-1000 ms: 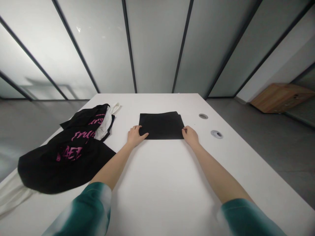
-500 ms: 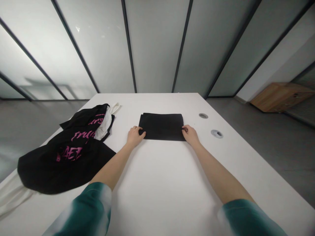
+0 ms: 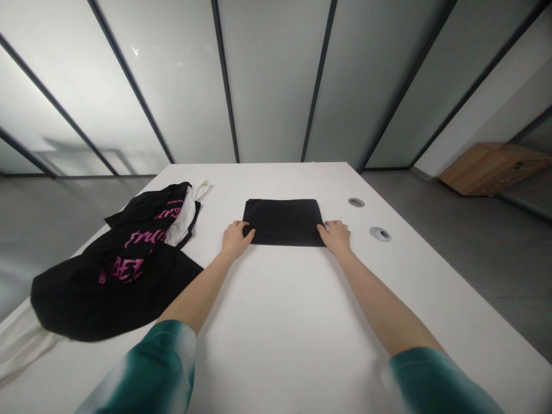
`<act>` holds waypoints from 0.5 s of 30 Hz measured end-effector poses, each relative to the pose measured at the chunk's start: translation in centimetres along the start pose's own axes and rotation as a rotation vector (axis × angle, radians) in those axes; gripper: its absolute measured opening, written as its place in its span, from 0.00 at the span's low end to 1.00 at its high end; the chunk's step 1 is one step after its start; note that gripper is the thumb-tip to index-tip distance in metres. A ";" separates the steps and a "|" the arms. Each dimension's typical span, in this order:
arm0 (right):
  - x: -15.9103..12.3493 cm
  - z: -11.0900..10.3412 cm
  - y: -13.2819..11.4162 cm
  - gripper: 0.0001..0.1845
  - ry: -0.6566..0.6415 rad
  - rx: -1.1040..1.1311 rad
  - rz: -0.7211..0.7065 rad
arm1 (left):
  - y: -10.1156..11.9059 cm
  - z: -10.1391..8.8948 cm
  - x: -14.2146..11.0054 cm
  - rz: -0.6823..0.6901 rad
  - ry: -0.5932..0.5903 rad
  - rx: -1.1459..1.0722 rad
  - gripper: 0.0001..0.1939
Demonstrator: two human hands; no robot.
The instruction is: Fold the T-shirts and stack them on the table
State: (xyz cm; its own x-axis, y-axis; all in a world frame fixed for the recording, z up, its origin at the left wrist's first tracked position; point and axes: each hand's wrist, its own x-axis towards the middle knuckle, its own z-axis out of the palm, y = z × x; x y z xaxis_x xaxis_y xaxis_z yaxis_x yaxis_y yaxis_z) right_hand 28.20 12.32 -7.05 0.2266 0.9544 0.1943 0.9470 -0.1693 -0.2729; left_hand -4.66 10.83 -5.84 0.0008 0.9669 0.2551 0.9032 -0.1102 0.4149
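Note:
A folded black cloth (image 3: 282,223) lies flat on the white table in front of me, shaped as a neat rectangle. My left hand (image 3: 236,238) is at its near left corner, thumb and fingers closed on the edge. At the opposite side, my right hand (image 3: 337,236) rests with its thumb on the cloth's right edge and its fingers stretched out over the tabletop. Whether more layers or straps are tucked inside the cloth is hidden.
Black cloth bags (image 3: 116,287) with pink lettering and white straps lie loosely piled at the left. Two round cable grommets (image 3: 380,234) are set in the white table (image 3: 280,345) at the right. Beyond it stand frosted glass panels (image 3: 271,80) and a wooden cabinet (image 3: 478,169).
My right hand's fingers have loosened from a pinch at the cloth's edge and stretched outward. The cloth's far edge has become more even. My left hand has hardly moved.

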 end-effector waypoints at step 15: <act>-0.4 0.2 0.0 0.24 0.179 0.109 -0.188 | -0.6 0.2 0.3 -0.025 0.096 -0.050 0.19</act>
State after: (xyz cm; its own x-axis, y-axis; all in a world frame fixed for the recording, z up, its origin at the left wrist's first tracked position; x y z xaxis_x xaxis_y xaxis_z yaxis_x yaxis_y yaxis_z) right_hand 28.05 12.00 -7.28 0.0948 0.9064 0.4117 0.9483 0.0436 -0.3145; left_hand -5.10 11.22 -6.21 -0.0652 0.9432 0.3257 0.8799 -0.0996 0.4646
